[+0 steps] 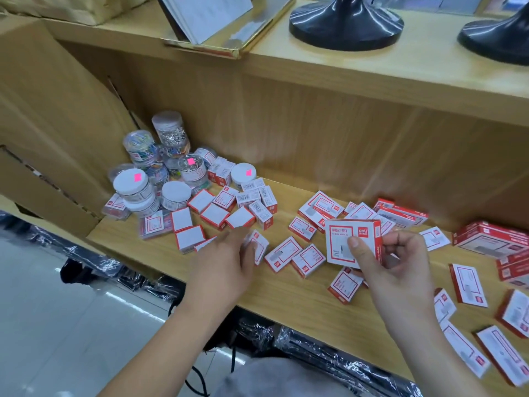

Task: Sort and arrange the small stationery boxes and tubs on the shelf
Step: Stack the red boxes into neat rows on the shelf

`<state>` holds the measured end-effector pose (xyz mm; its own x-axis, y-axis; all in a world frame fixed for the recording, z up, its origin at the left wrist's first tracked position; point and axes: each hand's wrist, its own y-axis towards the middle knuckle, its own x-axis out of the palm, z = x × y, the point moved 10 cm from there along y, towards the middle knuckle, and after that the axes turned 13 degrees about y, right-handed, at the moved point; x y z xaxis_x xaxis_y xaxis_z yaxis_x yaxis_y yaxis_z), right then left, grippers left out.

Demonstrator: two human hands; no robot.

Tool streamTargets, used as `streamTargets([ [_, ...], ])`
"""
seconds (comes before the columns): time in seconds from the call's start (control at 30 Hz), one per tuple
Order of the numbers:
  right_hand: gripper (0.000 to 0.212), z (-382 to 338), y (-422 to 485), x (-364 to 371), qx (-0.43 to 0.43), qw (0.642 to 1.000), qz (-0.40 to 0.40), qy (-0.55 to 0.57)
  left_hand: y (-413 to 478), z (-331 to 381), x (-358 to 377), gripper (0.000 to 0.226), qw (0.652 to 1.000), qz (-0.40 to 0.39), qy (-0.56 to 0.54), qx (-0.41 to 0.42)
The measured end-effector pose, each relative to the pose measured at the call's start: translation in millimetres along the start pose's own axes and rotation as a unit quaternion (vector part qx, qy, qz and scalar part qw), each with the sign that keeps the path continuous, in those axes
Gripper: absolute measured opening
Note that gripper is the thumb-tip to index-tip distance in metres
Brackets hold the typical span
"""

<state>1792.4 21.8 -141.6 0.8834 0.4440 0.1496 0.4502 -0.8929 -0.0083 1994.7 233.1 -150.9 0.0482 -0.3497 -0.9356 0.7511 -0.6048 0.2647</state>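
**One large box lifted off the shelf**

The right hand holds the large box, red and white, just above the middle of the shelf. Its grip is clamped on the box, thumb flat on the printed front and fingers curled behind. The left hand lies palm down further left, fingers bent over the near edge of a small box that rests on the shelf. Blur there hides whether that grip is closed on the box or only touching it. Loose boxes in the same red and white lie scattered across the shelf, between the hands and to both sides. In the back left corner stand clear tubs with white lids, some stacked, beside a cardboard carton. Two black round bases stand on the board above.
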Motion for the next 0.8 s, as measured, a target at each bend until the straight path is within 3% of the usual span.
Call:
streamTargets([
  [0.1, 0.039, 0, 0, 5, 0.007, 1.0, -0.003, 0.002, -17, -12, 6, 0.011, 0.994, -0.041, 0.104, -0.014],
  [0.23, 0.038, 0, -2, 7, 0.009, 1.0, -0.004, 0.001, -20, -8, 1, 0.008, 0.998, 0.005, 0.063, -0.006],
  [0.37, 0.038, -2, -6, 3, -0.001, 1.0, -0.001, -0.005, -7, 73, 11, 0.027, 0.992, -0.005, -0.032, 0.119],
  [0.43, 0.039, -3, -8, 1, -0.008, 1.0, -0.001, -0.008, -6, 107, 34, 0.036, 0.985, -0.043, -0.002, 0.167],
  [0.5, 0.04, -3, -11, 0, -0.011, 1.0, -0.005, -0.013, -7, 115, 50, 0.031, 0.982, -0.054, 0.023, 0.179],
  [0.67, 0.042, -6, -15, 7, -0.014, 1.0, -0.014, -0.012, -11, 71, 29, 0.041, 0.993, -0.03, -0.095, 0.061],
  [0.8, 0.041, 2, -16, 14, 0.0, 1.0, -0.022, -0.001, -5, 13, 5, 0.035, 0.999, 0.017, -0.043, -0.008],
])
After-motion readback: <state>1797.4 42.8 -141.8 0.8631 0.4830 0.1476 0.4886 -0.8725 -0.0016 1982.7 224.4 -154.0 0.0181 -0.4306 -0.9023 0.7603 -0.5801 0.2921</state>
